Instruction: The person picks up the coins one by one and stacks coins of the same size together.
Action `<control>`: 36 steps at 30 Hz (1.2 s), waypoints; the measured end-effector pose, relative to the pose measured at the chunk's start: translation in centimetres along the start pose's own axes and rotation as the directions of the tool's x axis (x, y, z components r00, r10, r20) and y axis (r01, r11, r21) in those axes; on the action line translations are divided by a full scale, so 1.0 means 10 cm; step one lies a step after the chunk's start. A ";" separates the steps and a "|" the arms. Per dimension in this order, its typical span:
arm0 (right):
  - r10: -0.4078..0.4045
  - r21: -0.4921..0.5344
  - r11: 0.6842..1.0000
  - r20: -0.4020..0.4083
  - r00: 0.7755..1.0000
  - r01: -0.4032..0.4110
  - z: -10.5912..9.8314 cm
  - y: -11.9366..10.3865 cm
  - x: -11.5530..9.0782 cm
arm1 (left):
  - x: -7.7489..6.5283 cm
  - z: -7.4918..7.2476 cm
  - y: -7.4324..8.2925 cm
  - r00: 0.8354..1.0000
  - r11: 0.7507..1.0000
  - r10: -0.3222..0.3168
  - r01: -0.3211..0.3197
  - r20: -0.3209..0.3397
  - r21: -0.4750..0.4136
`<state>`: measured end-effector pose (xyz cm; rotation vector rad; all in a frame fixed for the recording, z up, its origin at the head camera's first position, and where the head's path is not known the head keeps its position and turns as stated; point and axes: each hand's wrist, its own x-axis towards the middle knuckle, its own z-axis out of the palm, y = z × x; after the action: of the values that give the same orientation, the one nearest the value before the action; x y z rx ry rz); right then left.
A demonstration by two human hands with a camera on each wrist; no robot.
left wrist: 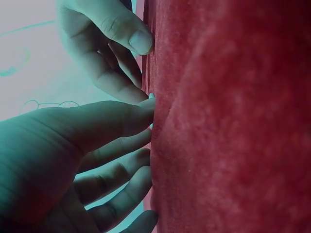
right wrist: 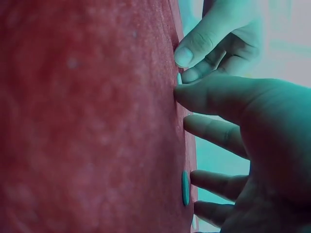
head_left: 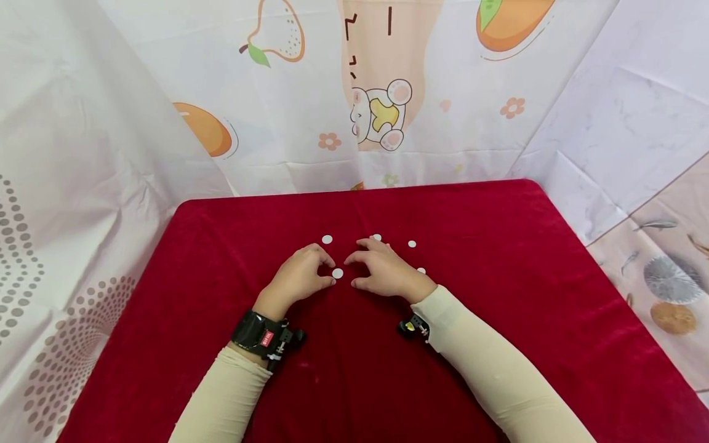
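My left hand (head_left: 301,274) is low over the red cloth, with thumb and forefinger at opposite edges of a small flat white disc (head_left: 338,273), pinching it. Facing it, my right hand (head_left: 382,267) has its fingers loosely bent and spread, with nothing between thumb and forefinger. In the left wrist view, my left thumb (left wrist: 129,116) covers much of the disc's edge. The right wrist view shows the disc's thin edge (right wrist: 179,78) between the two hands. Another white disc (head_left: 377,237) lies just beyond my right fingers, partly hidden by them.
More white discs lie on the red cloth (head_left: 487,246): one at the back left (head_left: 327,239), one at the right (head_left: 412,244), and one (head_left: 421,271) partly behind my right wrist. A printed white curtain (head_left: 299,123) hangs along the table's far edge.
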<state>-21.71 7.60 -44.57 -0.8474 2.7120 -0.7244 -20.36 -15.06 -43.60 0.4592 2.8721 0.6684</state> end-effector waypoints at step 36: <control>-0.037 0.005 0.999 -0.032 0.999 0.037 0.01 0.01 0.00 | 0.00 0.04 0.03 0.999 0.998 0.050 -0.049 -0.017 0.035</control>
<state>-21.73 7.60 -44.68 -0.8946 2.7276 -0.7586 -20.17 -14.65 -43.81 0.5337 2.9019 0.6343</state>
